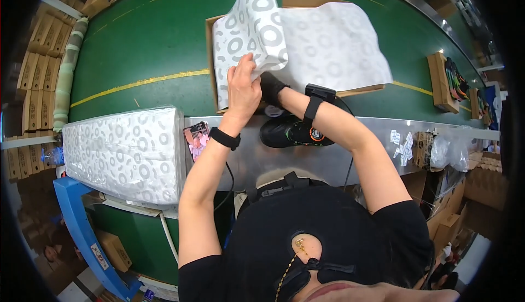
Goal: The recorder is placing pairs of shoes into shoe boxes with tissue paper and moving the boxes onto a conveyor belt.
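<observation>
My left hand (243, 86) pinches the edge of a white wrapping-paper sheet with grey rings (306, 39). The sheet drapes over an open brown cardboard shoebox (210, 56) on the green belt (147, 45). My right hand (272, 86) wears a black glove and reaches under the lifted sheet into the box, its fingers hidden. One black shoe with orange trim (292, 132) lies on the metal ledge (284, 162) just below both wrists. What is inside the box is covered by the paper.
A plastic-wrapped stack of the same ringed paper (126, 154) sits at my left, with a phone (196, 138) beside it. Another box with shoes (442, 80) rides the belt at right. Small white stickers (402, 146) lie on the ledge. Flat cardboard boxes (33, 67) are stacked at far left.
</observation>
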The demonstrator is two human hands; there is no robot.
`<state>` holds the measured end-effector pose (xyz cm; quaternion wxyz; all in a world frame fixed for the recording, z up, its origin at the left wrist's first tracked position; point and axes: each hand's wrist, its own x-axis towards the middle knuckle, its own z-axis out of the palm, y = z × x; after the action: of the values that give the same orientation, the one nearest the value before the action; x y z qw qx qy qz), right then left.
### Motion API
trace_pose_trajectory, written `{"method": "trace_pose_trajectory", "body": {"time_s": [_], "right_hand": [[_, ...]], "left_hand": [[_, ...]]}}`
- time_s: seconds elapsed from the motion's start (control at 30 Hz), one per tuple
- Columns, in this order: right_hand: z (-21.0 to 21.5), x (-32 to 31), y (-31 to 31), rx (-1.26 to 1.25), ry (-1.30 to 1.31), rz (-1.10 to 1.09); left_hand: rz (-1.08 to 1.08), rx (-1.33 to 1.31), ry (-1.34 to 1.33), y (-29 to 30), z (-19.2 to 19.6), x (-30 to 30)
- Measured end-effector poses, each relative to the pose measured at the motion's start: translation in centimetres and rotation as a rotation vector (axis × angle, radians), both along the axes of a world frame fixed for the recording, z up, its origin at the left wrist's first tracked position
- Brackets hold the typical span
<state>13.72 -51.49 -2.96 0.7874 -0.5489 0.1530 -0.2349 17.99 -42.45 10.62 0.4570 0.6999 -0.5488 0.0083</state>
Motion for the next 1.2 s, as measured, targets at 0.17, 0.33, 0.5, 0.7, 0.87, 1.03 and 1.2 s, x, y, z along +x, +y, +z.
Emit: {"method": "trace_pose_trajectory", "body": {"time_s": [0.17, 0.33, 0.5, 0.7, 0.87, 1.03, 1.2], "right_hand": [[14.9, -5.7, 1.3, -0.937, 0.635, 0.298], [16.0, -14.2, 1.5, -1.058, 0.276, -0.215], [18.0, -21.9, 3.0, -1.147, 0.489, -0.406], [15.9, -25.0, 5.9, -1.4, 0.733, -0.095], [14.9, -23.0, 5.4, -1.408, 0.777, -0.108], [20.7, -20.0, 3.4, -1.367, 0.551, -0.048], [24.7, -15.5, 4.2, -1.579, 0.273, -0.058]], "left_hand": [[-0.179, 0.347, 0.183, -1.2, 1.3, 3.1], [-0.268, 0.61, -0.139, -4.9, -0.8, 4.1], [-0.421, 0.79, -0.641, -6.2, -4.2, 2.5], [-0.323, 0.947, -0.759, -5.3, -4.7, 2.2], [-0.379, 0.5, -0.04, -2.4, -0.8, -0.2], [-0.497, 0.465, 0.107, 5.2, 3.8, -4.5], [-0.298, 0.376, 0.387, 7.6, 5.0, -5.5]]}}
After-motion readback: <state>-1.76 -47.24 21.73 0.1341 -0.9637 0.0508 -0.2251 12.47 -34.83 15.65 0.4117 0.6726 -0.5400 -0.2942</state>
